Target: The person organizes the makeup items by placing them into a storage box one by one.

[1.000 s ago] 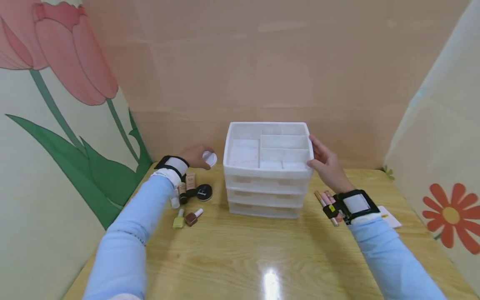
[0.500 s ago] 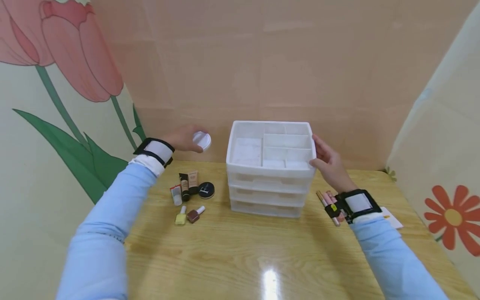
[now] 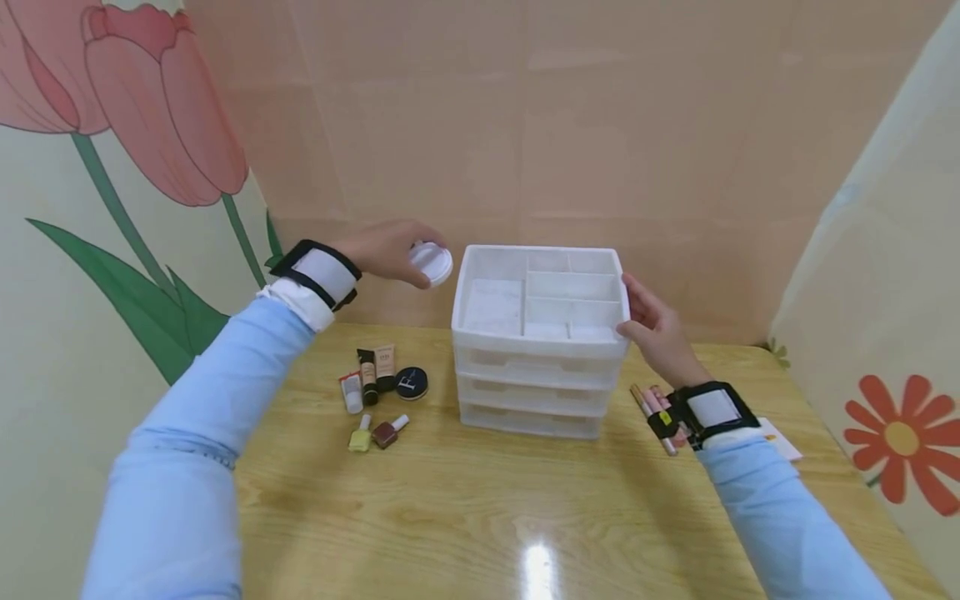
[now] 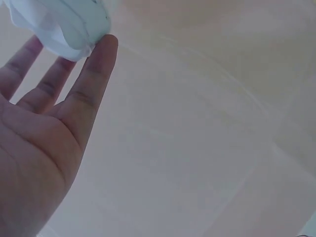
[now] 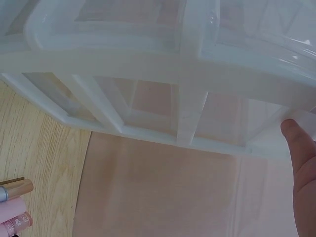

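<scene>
A white plastic drawer organizer [image 3: 537,371] with three drawers and a divided open top stands on the wooden table [image 3: 480,517]. My left hand [image 3: 386,248] holds a small round white jar [image 3: 431,262] in its fingertips in the air, just left of the organizer's top rim. In the left wrist view the white jar [image 4: 59,24] sits at my fingertips against the pink wall. My right hand [image 3: 651,327] rests on the organizer's right side near the top. The right wrist view shows the organizer's frame [image 5: 163,69] close up with one fingertip [image 5: 301,148] on it.
Left of the organizer lie small tubes [image 3: 369,375], a black compact [image 3: 411,382], a yellow nail polish [image 3: 360,435] and a brown nail polish [image 3: 388,432]. Lip-gloss tubes [image 3: 651,404] and a white card [image 3: 780,438] lie to the right. Painted walls close in on three sides.
My left hand has lifted the white jar from near the table up and to the right, close to the organizer's top rim. My right hand has stayed on the organizer's side.
</scene>
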